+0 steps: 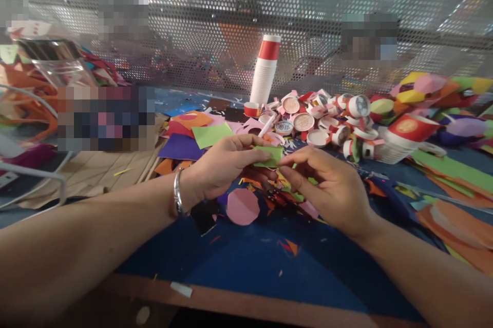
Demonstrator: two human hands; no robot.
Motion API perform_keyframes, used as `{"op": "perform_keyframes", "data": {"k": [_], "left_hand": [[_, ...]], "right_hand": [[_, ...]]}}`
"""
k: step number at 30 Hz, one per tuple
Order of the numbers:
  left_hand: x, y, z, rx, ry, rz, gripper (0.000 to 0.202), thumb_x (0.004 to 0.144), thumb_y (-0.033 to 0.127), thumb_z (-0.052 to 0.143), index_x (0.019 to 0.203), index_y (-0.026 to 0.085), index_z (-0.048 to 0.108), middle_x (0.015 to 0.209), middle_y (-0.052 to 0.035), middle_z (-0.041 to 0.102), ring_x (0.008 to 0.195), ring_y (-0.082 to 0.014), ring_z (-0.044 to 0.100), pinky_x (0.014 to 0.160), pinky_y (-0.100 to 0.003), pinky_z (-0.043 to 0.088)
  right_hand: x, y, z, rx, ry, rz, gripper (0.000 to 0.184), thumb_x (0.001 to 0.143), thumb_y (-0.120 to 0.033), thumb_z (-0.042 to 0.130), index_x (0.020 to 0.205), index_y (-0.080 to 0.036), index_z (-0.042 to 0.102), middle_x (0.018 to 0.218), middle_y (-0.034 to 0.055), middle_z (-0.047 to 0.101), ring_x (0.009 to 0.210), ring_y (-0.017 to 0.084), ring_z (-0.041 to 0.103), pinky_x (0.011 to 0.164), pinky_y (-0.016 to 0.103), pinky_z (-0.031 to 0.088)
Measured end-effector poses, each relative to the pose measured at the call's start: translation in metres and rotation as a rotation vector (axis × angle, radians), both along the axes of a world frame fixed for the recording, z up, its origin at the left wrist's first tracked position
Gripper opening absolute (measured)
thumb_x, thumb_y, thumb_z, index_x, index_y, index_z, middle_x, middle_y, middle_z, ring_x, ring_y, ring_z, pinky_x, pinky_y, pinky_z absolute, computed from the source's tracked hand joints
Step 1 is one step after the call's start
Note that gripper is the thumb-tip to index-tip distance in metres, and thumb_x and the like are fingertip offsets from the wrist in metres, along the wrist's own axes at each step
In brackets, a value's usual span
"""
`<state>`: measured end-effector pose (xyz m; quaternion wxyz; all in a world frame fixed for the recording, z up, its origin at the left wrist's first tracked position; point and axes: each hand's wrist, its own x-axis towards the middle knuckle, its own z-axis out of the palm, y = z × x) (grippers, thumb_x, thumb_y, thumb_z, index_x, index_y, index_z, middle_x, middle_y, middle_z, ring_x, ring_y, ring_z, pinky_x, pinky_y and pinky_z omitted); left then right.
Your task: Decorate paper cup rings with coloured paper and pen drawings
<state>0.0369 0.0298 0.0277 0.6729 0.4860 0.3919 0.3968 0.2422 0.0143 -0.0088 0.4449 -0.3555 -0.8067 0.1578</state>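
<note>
My left hand (227,161), with a silver bracelet at the wrist, pinches a small green piece of paper (274,155) between thumb and fingers. At the paper's right edge, my right hand (327,184) has its thumb and index finger closed on its corner. Below the hands, a pink paper disc (242,207) lies on the blue table (239,261), beside a black square (205,216). Colourful paper scraps are heaped under and behind my fingers, partly hidden by them. A larger light green sheet (211,134) rests just behind my left hand.
A tall stack of paper cups (265,71) stands at the back, near a perforated metal screen (185,56). Cut cup pieces (318,138) pile up to its right, beside a tilted cup stack (404,135). Cardboard (131,164) and a clear jar (61,69) are at left; orange and green paper (458,225) at right.
</note>
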Motion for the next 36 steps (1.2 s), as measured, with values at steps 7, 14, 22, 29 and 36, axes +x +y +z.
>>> {"op": "perform_keyframes", "data": {"k": [7,14,22,29,36], "left_hand": [[0.003,0.0,-0.007,0.172,0.09,-0.059,0.012,0.096,0.009,0.06,0.092,0.012,0.071,0.073,-0.0019,0.075,0.069,-0.0129,0.076,0.067,-0.021,0.062],[0.002,-0.004,-0.011,0.312,0.129,-0.104,0.018,0.093,0.029,0.069,0.099,0.012,0.073,0.091,-0.0056,0.077,0.08,-0.0165,0.076,0.079,-0.03,0.063],[0.003,-0.002,-0.019,0.492,0.24,-0.051,0.021,0.085,0.03,0.075,0.099,0.014,0.074,0.088,-0.0043,0.076,0.081,-0.0169,0.074,0.075,-0.029,0.06],[0.003,-0.001,-0.018,0.445,0.253,-0.047,0.016,0.089,0.028,0.072,0.094,0.014,0.075,0.084,-0.0035,0.077,0.076,-0.0133,0.072,0.07,-0.024,0.059],[0.003,0.0,-0.016,0.373,0.222,-0.073,0.014,0.092,0.025,0.07,0.096,0.013,0.075,0.087,-0.0054,0.08,0.078,-0.0144,0.076,0.077,-0.025,0.063]], "right_hand": [[-0.002,-0.002,0.004,-0.102,0.087,-0.054,0.012,0.098,-0.029,0.065,0.094,-0.019,0.069,0.077,0.0011,0.067,0.059,0.011,0.058,0.054,0.028,0.045],[-0.003,-0.003,0.006,-0.174,0.174,-0.084,0.018,0.096,-0.035,0.067,0.091,-0.018,0.067,0.066,-0.0015,0.062,0.052,0.011,0.057,0.049,0.027,0.043],[-0.007,-0.003,0.007,-0.193,0.208,-0.08,0.015,0.097,-0.033,0.065,0.091,-0.019,0.066,0.064,-0.0024,0.061,0.051,0.012,0.057,0.047,0.026,0.043],[-0.005,-0.004,0.005,-0.184,0.229,-0.067,0.012,0.096,-0.032,0.067,0.094,-0.02,0.065,0.073,-0.0015,0.064,0.054,0.011,0.06,0.049,0.026,0.046],[-0.001,-0.001,0.004,-0.152,0.175,-0.066,0.012,0.097,-0.03,0.066,0.101,-0.019,0.069,0.082,0.0012,0.068,0.06,0.011,0.06,0.055,0.026,0.049]]}}
